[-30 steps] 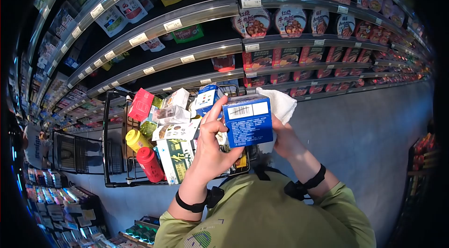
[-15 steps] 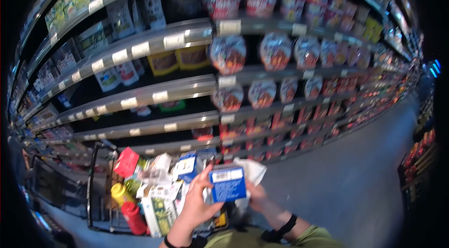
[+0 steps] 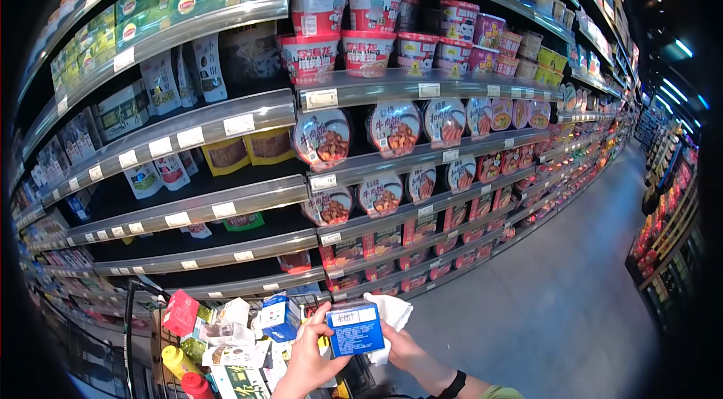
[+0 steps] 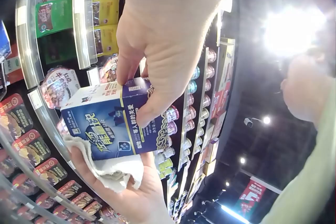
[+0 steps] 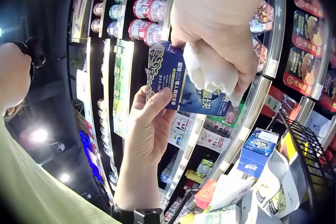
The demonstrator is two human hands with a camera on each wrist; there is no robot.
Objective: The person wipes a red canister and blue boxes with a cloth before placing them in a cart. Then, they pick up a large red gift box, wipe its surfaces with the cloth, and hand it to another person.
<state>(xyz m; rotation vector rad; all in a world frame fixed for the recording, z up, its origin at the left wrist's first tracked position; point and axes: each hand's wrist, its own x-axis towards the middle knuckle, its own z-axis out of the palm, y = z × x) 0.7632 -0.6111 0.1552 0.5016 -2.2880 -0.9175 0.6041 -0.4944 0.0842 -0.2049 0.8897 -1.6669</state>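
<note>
In the head view a blue printed box is held up in front of the body, its barcode panel facing the head camera. My left hand grips its left side, thumb below and fingers on the upper edge. On the other side my right hand holds a crumpled white cloth against the box. In the left wrist view the cloth lies between the right palm and the box. From the right wrist, the left thumb is seen pressing the box's printed face.
A shopping cart filled with packages stands at lower left, holding a red-capped bottle, a yellow bottle and another blue box. Shelves of bowls and tubs rise ahead. The aisle floor runs off to the right.
The head view has tilted up, so the shelves fill more of it and the cart, box and hands sit lower. Both hands keep their hold on the box and cloth.
</note>
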